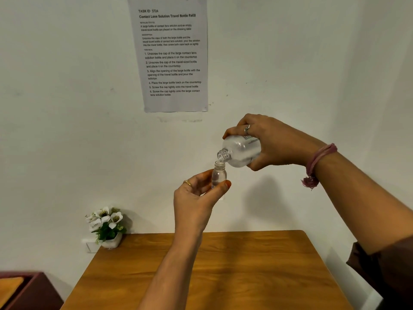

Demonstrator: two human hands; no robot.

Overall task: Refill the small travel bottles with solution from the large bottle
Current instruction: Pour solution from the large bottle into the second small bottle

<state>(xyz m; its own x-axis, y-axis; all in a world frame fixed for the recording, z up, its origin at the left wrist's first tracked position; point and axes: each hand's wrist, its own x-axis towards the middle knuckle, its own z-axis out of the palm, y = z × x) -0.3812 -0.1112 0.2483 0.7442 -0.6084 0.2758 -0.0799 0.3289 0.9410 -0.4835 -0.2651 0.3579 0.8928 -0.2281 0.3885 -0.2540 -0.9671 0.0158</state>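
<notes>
My right hand (pixel 274 143) grips the large clear bottle (pixel 240 151), tipped down to the left with its cap off. Its open neck sits right over the mouth of the small travel bottle (pixel 219 174). That small clear bottle stands upright and uncapped, pinched between the thumb and fingers of my left hand (pixel 196 198). Some clear liquid shows inside it. Both bottles are held in the air, well above the wooden table (pixel 257 271). No caps are in view.
A small white pot of white flowers (pixel 107 227) stands at the table's back left corner, against the white wall. A printed instruction sheet (pixel 172 54) hangs on the wall above. A dark red piece of furniture (pixel 26 291) sits at the lower left.
</notes>
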